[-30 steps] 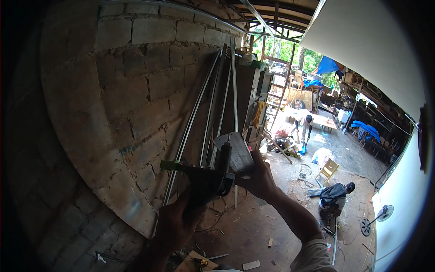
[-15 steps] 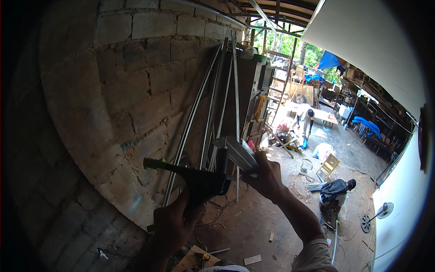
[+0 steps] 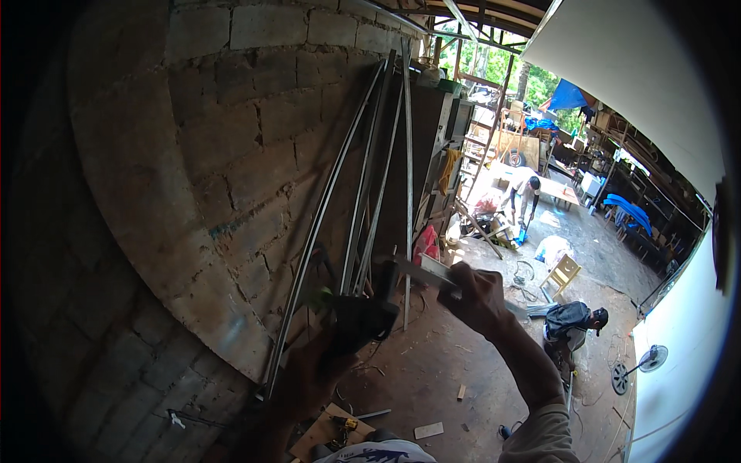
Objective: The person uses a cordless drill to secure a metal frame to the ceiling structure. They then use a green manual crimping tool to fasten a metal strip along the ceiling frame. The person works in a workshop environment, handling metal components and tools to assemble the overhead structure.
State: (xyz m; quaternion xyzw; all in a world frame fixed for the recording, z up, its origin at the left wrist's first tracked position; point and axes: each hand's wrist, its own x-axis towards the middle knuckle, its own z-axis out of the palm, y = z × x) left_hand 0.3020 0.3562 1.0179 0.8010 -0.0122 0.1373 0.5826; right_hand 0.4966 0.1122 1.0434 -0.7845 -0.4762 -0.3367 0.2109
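My left hand (image 3: 318, 374) is closed around a dark hand tool (image 3: 356, 320) with a bit of green on its far side. Motion blur and shadow hide the tool's exact kind. At the tool's upper end, a thin silver metal channel piece (image 3: 423, 272) stretches to the right. Its other end is gripped by my right hand (image 3: 478, 299), fingers curled round it. Whether the metal touches the tool's head cannot be made out. Both hands are raised in front of me, above the floor.
Long metal bars (image 3: 359, 177) lean on the block wall (image 3: 255, 100) ahead. Below lie a board (image 3: 312, 441) with a yellow-black tool and a white offcut (image 3: 429, 430). A crouching person (image 3: 570, 324) works at right, near a fan (image 3: 652, 358) and small wooden chair (image 3: 561, 272).
My right hand has shifted a little right with the metal piece, which now shows narrower. The tool in my left hand has turned, so its long green-tipped part looks shorter. The view has shifted slightly.
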